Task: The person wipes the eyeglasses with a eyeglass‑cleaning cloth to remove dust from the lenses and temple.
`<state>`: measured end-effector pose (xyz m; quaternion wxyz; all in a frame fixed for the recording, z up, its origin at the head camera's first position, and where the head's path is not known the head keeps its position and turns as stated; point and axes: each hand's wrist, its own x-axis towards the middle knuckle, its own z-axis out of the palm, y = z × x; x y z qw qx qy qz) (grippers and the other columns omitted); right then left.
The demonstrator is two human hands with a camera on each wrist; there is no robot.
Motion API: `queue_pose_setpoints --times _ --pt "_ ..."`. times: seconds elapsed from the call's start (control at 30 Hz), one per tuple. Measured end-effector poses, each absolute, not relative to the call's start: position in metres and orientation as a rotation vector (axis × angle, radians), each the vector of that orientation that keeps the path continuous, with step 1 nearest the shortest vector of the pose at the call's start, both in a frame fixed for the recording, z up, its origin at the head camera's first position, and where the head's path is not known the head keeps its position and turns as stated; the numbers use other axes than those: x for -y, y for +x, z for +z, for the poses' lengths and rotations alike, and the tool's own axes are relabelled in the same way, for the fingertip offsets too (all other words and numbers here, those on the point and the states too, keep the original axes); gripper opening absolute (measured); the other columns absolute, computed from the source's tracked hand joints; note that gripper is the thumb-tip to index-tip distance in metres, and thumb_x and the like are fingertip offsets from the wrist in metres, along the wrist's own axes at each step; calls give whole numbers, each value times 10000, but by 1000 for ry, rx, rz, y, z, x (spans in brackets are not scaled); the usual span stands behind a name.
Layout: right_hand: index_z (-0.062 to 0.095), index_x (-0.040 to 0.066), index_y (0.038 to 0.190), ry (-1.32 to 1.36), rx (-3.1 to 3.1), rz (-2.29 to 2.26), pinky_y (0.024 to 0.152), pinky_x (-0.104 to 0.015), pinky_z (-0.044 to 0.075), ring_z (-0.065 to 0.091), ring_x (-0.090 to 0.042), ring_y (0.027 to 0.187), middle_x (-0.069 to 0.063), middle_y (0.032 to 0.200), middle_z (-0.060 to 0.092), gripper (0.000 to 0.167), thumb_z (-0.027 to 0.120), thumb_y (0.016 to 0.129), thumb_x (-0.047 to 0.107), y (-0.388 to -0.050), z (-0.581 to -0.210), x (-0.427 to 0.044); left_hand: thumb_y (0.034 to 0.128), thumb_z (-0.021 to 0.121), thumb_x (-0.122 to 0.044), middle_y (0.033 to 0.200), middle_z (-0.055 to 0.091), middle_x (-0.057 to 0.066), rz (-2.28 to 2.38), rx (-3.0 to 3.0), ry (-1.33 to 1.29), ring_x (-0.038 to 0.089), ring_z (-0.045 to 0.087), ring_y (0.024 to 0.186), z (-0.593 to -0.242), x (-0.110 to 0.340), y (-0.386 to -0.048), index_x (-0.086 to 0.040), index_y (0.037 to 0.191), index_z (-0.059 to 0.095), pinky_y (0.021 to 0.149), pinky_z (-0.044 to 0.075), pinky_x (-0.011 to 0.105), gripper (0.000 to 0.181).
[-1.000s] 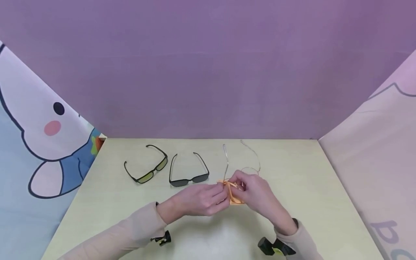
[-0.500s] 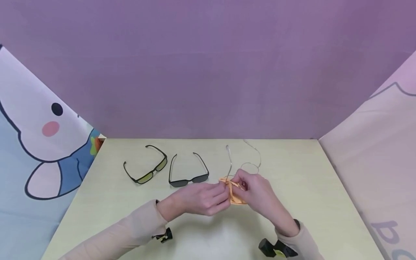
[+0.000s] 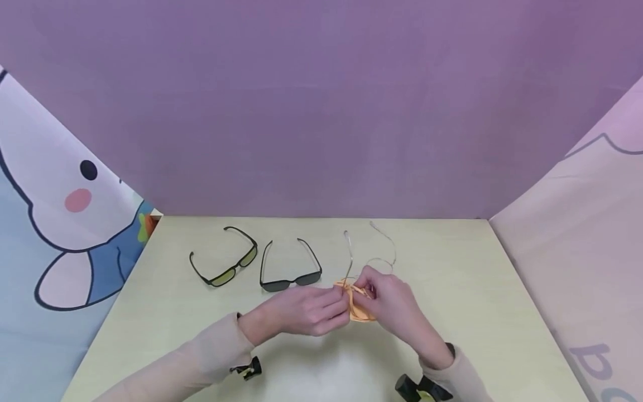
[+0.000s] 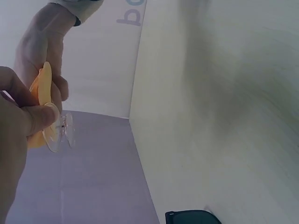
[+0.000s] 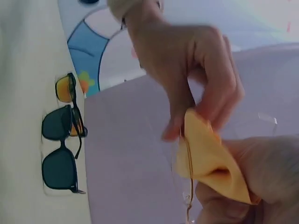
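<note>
Between my hands is a pair of thin-framed clear eyeglasses (image 3: 393,248), its temples pointing to the table's far side. My left hand (image 3: 312,311) pinches the glasses near one end of the frame. My right hand (image 3: 394,298) grips an orange cloth (image 3: 361,314) folded over one lens. The cloth (image 5: 205,161) bunches between thumb and fingers in the right wrist view. A clear lens and nose pads (image 4: 64,128) show beside the left thumb in the left wrist view. The covered lens is mostly hidden.
Left of the hands lie black-framed glasses with dark lenses (image 3: 277,286). Farther left are black-framed glasses with yellow-green lenses (image 3: 223,277). Both have temples unfolded on the pale table (image 3: 482,312). A purple backdrop (image 3: 321,111) rises behind, with printed side panels (image 3: 598,251).
The clear eyeglasses swing slightly right, then back left, between the hands. The cloth shifts a little with the right fingers. Both hands keep their hold; the other glasses stay put.
</note>
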<state>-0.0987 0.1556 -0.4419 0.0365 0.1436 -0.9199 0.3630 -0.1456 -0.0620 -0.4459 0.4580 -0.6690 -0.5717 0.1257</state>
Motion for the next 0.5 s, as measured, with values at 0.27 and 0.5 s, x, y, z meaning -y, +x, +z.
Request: queue_pose_setpoints --times 0.27,0.5 --pt "594 189 793 409 2765 932 461 -207 265 325 -13 504 129 582 404 261 848 848 210 -101 -450 -152 1021 489 -32 1034 725 19 373 1391 -1666 120 668 938 -448 64 -144 -120 970 659 927 570 224 198" --pt "608 168 817 457 2786 1127 471 -192 295 354 -4 515 125 597 427 220 818 864 125 -101 -451 -150 1016 481 -3 1056 724 42 367 1378 -1674 135 670 952 -446 63 -143 -110 988 664 931 568 229 214"
